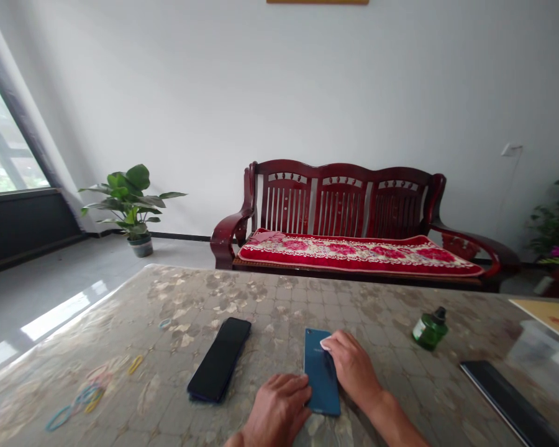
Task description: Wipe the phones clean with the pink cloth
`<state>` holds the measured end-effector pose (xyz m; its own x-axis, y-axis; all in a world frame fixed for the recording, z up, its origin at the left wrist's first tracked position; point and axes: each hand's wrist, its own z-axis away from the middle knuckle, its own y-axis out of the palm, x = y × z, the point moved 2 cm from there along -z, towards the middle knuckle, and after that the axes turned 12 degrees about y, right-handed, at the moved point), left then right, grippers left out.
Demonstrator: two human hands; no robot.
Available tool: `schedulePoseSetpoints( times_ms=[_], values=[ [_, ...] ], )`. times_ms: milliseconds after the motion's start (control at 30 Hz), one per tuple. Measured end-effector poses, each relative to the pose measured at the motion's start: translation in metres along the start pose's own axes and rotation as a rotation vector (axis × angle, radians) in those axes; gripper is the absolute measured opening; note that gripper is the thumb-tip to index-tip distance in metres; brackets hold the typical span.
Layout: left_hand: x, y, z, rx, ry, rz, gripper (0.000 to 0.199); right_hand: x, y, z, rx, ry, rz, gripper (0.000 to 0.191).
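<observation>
A blue phone (pixel 323 391) lies on the table with its back facing up and its camera at the far left corner. At its left edge, my left hand (pixel 279 403) steadies it with bent fingers, the tips touching the side. My right hand (pixel 354 366) pinches a small white wipe (pixel 326 343) and presses it on the upper right part of the phone's back. Part of the wipe is hidden under the fingers. To the left of my hands lies a black phone (pixel 221 360), screen up, apparently on top of another flat dark item.
A green bottle (pixel 429 329) with a dark cap stands right of my hands. Nearer the right edge lies a dark tablet-like slab (pixel 512 397), beside a clear plastic box (pixel 540 347). Coloured hair ties (pixel 86 397) lie at left. Beyond the table (pixel 279 298) stands a wooden bench (pixel 340 205).
</observation>
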<state>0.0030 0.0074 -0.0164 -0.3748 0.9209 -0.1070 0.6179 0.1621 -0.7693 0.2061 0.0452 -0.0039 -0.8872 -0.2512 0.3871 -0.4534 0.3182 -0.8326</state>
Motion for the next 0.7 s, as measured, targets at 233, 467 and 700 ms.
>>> schedulePoseSetpoints(
  times_ms=[233, 467, 700],
  values=[
    [0.001, 0.001, -0.001, -0.03, -0.002, 0.0, 0.033, 0.007, -0.001, 0.016, 0.065, -0.022, 0.023, 0.027],
    [-0.001, 0.0, -0.002, -0.022, -0.018, 0.019, 0.032, 0.014, 0.001, 0.002, 0.06, -0.022, 0.04, 0.025],
    [-0.002, 0.0, -0.003, -0.035, -0.009, 0.013, 0.036, 0.024, 0.003, 0.011, 0.069, -0.031, 0.031, 0.023]
  ],
)
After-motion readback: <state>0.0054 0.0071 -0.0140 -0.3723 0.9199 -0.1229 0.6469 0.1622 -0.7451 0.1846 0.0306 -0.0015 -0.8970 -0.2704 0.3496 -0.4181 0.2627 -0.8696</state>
